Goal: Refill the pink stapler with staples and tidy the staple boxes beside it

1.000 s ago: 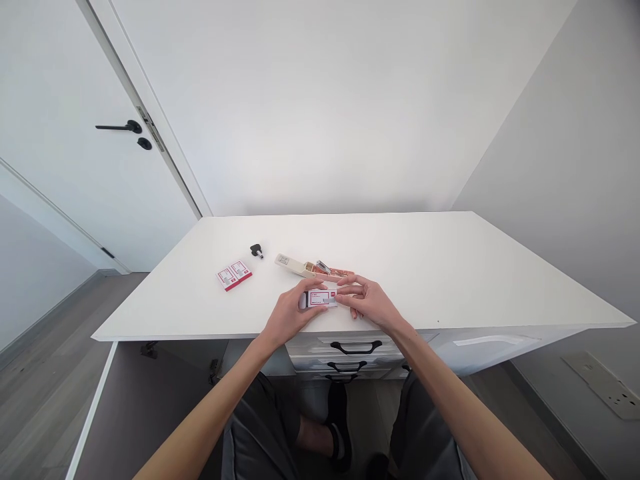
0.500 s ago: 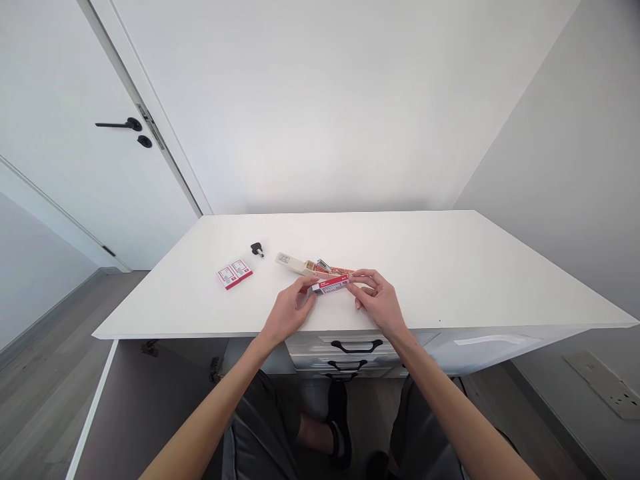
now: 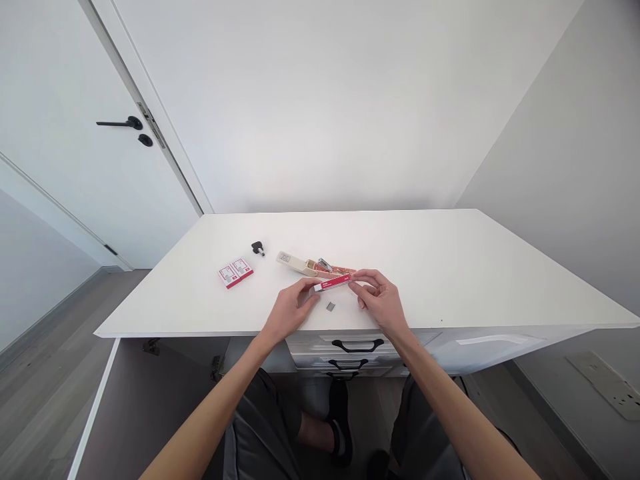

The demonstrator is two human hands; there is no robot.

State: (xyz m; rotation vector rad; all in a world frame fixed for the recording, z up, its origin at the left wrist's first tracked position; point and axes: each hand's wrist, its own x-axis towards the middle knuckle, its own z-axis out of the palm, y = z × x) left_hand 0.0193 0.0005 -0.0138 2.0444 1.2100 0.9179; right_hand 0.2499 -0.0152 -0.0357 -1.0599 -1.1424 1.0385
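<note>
Between my two hands, just above the table's front part, is a small red-and-white staple box (image 3: 333, 283), its red side up. The thumb and fingers of my left hand (image 3: 291, 308) pinch its left end. My right hand (image 3: 379, 299) pinches the right end, its other fingers curled. Below the box, a short grey strip (image 3: 331, 307), like a staple strip, lies on the tabletop. Behind the hands rests a long cream box (image 3: 296, 264) with an open pinkish part (image 3: 336, 271) holding metal pieces, partly hidden by the staple box and my right hand.
Two more red-and-white boxes (image 3: 235, 273) lie side by side to the left. A black-headed key (image 3: 257, 248) is behind them. The white tabletop (image 3: 450, 267) ends at a wall behind. Below its front edge are drawers with black handles (image 3: 357, 346) and an open cabinet door (image 3: 145, 407).
The staple box has tipped so its red side faces up. A grey strip, at the box's left end before, now lies on the table below it. Both hands have stayed nearly in place.
</note>
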